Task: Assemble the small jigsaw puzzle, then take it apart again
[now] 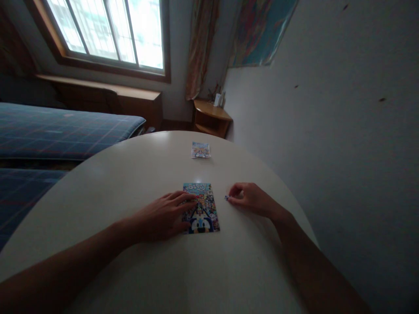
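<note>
A colourful rectangular picture sheet (204, 211) lies flat on the white table, with a blue cartoon dog's face at its near end and lettering along its far end. Spread across its left side, my left hand (170, 213) rests with fingers stretched out, hiding part of the print. To the right of the sheet and apart from it, my right hand (250, 198) pinches a small patterned jigsaw piece (226, 198) between thumb and fingertips, close to the tabletop. Farther back sits a small printed packet (200, 150) with similar artwork.
The round white table (137, 168) has its far edge just beyond the packet. A mattress with a blue checked cover (65, 131) is at the left. A wooden corner shelf (212, 111) stands behind, and a bare wall (327, 131) runs close along the right.
</note>
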`<action>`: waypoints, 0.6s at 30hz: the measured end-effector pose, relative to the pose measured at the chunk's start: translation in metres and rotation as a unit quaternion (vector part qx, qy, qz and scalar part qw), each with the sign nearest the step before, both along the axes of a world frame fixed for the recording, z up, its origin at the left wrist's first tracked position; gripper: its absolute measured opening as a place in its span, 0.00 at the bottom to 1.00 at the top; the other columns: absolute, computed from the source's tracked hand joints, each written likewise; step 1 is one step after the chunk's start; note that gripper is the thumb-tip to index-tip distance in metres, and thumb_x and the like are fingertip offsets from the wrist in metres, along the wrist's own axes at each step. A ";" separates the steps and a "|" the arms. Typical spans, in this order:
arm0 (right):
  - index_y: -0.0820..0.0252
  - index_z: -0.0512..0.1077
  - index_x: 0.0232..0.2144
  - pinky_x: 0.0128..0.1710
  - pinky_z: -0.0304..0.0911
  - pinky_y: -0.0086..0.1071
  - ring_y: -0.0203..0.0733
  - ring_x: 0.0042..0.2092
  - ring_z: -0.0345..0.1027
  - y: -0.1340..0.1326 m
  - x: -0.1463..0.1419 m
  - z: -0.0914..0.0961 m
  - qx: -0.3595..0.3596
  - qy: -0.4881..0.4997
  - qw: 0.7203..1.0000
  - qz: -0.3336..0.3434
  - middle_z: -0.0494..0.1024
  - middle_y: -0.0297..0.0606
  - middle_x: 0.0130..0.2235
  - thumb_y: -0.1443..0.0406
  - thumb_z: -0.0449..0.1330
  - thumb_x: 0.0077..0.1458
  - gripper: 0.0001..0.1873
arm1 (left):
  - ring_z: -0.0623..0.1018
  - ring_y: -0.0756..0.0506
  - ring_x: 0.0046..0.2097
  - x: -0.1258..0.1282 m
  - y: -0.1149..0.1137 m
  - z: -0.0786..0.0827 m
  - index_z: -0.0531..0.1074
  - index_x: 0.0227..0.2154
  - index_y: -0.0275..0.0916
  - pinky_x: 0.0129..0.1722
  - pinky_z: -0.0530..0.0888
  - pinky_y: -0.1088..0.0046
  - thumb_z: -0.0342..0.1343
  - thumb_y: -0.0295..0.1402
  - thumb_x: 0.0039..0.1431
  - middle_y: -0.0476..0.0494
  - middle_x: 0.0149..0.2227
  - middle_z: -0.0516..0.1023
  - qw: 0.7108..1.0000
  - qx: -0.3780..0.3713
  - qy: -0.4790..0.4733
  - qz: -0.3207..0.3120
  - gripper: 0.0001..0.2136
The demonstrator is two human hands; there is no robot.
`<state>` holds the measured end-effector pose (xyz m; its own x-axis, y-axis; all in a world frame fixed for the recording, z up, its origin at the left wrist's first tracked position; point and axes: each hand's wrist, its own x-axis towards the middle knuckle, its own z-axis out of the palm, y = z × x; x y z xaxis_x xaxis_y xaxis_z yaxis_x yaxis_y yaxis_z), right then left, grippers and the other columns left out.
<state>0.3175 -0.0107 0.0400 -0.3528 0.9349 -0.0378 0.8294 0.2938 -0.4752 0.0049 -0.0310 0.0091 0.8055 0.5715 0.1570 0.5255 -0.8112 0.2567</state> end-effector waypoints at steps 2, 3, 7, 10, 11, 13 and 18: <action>0.60 0.74 0.32 0.34 0.62 0.31 0.39 0.34 0.71 -0.001 -0.002 -0.002 -0.004 0.012 1.000 0.010 0.79 0.38 0.33 0.61 0.63 0.53 0.08 | 0.64 0.35 0.62 0.001 -0.001 0.001 0.60 0.62 0.46 0.61 0.65 0.52 0.56 0.37 0.61 0.45 0.64 0.63 1.000 0.002 0.001 0.004 0.26; 0.60 0.74 0.32 0.33 0.62 0.30 0.38 0.33 0.70 -0.001 -0.003 -0.003 -0.007 0.019 1.000 0.014 0.78 0.37 0.32 0.61 0.63 0.53 0.07 | 0.64 0.35 0.62 0.001 -0.001 0.001 0.60 0.62 0.46 0.61 0.65 0.52 0.56 0.37 0.61 0.45 0.64 0.63 1.000 0.002 0.002 0.006 0.26; 0.61 0.75 0.37 0.34 0.62 0.30 0.37 0.33 0.69 -0.003 -0.008 -0.005 -0.022 0.058 0.997 0.038 0.78 0.37 0.33 0.62 0.62 0.55 0.09 | 0.64 0.35 0.62 0.001 -0.002 0.001 0.60 0.62 0.46 0.61 0.65 0.53 0.57 0.36 0.61 0.45 0.64 0.63 1.000 0.001 0.001 0.009 0.27; 0.60 0.76 0.41 0.32 0.61 0.29 0.36 0.32 0.68 -0.004 -0.013 -0.005 -0.037 0.082 0.994 0.059 0.77 0.36 0.32 0.61 0.60 0.58 0.11 | 0.65 0.35 0.62 0.000 -0.001 0.000 0.61 0.61 0.47 0.61 0.66 0.52 0.58 0.36 0.60 0.45 0.64 0.63 1.000 0.002 -0.007 0.008 0.27; 0.60 0.77 0.41 0.32 0.61 0.29 0.36 0.32 0.68 -0.005 -0.015 -0.005 -0.042 0.090 0.993 0.063 0.77 0.37 0.32 0.60 0.59 0.59 0.12 | 0.65 0.35 0.62 0.001 -0.002 0.000 0.61 0.61 0.47 0.60 0.66 0.52 0.58 0.36 0.60 0.45 0.64 0.64 1.000 0.004 -0.012 0.009 0.26; 0.60 0.77 0.41 0.31 0.61 0.29 0.36 0.32 0.68 -0.006 -0.019 -0.005 -0.047 0.108 0.991 0.067 0.77 0.37 0.32 0.60 0.59 0.59 0.12 | 0.66 0.36 0.61 0.003 -0.003 0.002 0.63 0.59 0.46 0.59 0.67 0.51 0.58 0.34 0.60 0.44 0.63 0.65 0.999 0.008 -0.026 0.015 0.24; 0.59 0.77 0.40 0.32 0.62 0.29 0.35 0.32 0.68 -0.014 -0.037 -0.008 -0.044 0.158 0.982 0.093 0.78 0.36 0.33 0.61 0.60 0.59 0.11 | 0.72 0.41 0.54 0.013 -0.008 0.004 0.70 0.50 0.42 0.54 0.72 0.57 0.53 0.31 0.63 0.43 0.54 0.73 0.993 -0.009 -0.103 0.049 0.12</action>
<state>0.2804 -0.0246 0.0323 -0.5240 0.8514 0.0227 0.5731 0.3722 -0.7300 0.0181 -0.0385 0.0135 0.6975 0.6501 0.3016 0.5363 -0.7526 0.3819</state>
